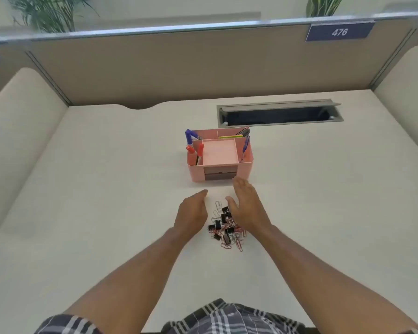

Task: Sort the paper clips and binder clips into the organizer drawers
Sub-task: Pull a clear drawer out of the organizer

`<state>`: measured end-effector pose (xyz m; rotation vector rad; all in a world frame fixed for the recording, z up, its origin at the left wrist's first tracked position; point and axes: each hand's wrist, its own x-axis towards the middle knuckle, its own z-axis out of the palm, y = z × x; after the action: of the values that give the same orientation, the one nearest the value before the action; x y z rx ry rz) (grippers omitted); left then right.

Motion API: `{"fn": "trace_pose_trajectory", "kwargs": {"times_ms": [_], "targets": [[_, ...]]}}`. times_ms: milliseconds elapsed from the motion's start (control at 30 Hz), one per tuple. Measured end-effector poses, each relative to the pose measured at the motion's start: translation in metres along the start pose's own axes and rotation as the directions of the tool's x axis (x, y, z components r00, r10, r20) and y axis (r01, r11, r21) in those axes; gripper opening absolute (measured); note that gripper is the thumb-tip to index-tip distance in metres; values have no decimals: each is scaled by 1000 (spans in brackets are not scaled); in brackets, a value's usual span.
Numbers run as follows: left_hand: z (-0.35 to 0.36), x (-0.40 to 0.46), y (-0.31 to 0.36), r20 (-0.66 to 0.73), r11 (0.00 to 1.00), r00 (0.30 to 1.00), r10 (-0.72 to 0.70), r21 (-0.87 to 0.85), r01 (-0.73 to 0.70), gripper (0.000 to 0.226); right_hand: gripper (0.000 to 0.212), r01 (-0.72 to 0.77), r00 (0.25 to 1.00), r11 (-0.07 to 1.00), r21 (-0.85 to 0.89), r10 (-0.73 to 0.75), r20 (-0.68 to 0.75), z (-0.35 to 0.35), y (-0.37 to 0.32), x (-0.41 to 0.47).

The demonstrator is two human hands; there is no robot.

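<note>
A pink desk organizer stands mid-desk, with two dark drawers in its front, both shut. Pens stick up from its side compartments. Just in front of it lies a mixed pile: black binder clips tangled with silver and red paper clips. My left hand hovers at the pile's left, fingers extended and empty. My right hand is stretched over the pile's right side, fingertips close to the organizer's front, holding nothing. It hides part of the pile.
The white desk is bounded by beige partitions behind and at both sides. A grey cable hatch lies open in the desk behind the organizer, to the right.
</note>
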<state>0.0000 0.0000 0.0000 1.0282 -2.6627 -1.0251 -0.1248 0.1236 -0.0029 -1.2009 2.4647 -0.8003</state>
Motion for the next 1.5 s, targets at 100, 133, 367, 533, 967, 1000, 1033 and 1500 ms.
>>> {"fn": "trace_pose_trajectory", "kwargs": {"times_ms": [100,133,367,533,967,1000,1033,1500], "targets": [[2,10,5,-36,940,978,-204,-286,185,36,40,-88,995,972,218,98,-35,3,-10,7],[1,11,12,-16,898,961,-275,-362,251,35,36,-146,985,941,305,166,-41,4,-17,10],[6,27,10,103,616,862,-496,-658,433,27,21,-432,781,41,901,517,351,10,-35,54],[4,36,4,161,434,799,-579,-768,470,13,16,-352,724,-372,859,473,502,16,-43,59],[-2,41,21,201,226,802,-563,-896,383,24,6,-329,739,-551,767,356,572,15,-51,37],[-1,42,22,197,232,810,-552,-897,377,28,6,-331,737,-554,764,353,576,13,-52,32],[0,42,22,194,241,813,-549,-895,376,31,7,-335,735,-554,762,353,579,12,-53,28],[3,34,22,153,276,826,-543,-896,347,27,16,-351,702,-521,778,404,587,7,-55,16]]}}
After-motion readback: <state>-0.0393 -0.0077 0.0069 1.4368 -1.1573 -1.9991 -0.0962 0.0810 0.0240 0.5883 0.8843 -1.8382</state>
